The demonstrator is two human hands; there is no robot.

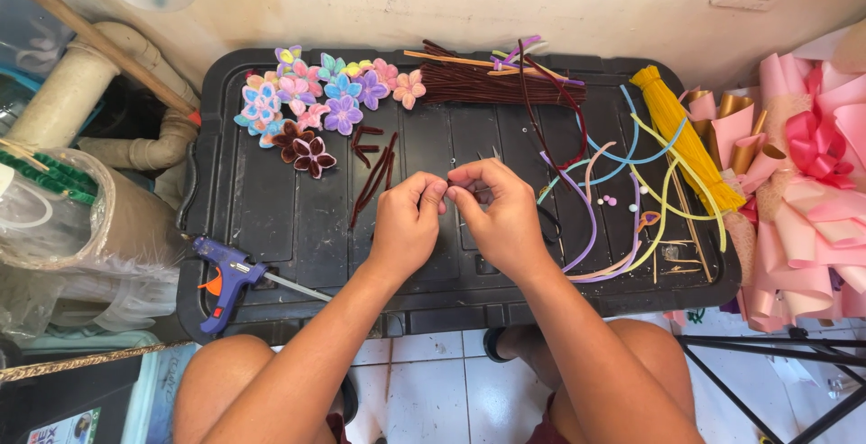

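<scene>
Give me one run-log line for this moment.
left hand: pinching something tiny, unclear | right hand: fingertips meeting left's | under: black plastic tray lid | nearby: blue glue gun

black tray (271,209), blue glue gun (225,280), yellow stems (678,133), pastel flowers (316,92)

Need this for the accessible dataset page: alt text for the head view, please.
Seen from above, a person's left hand and right hand meet fingertip to fingertip over a black plastic lid, pinching something too small to make out. On the lid lie pipe-cleaner flowers, a brown stem bundle, a yellow bundle and a blue glue gun.
</scene>
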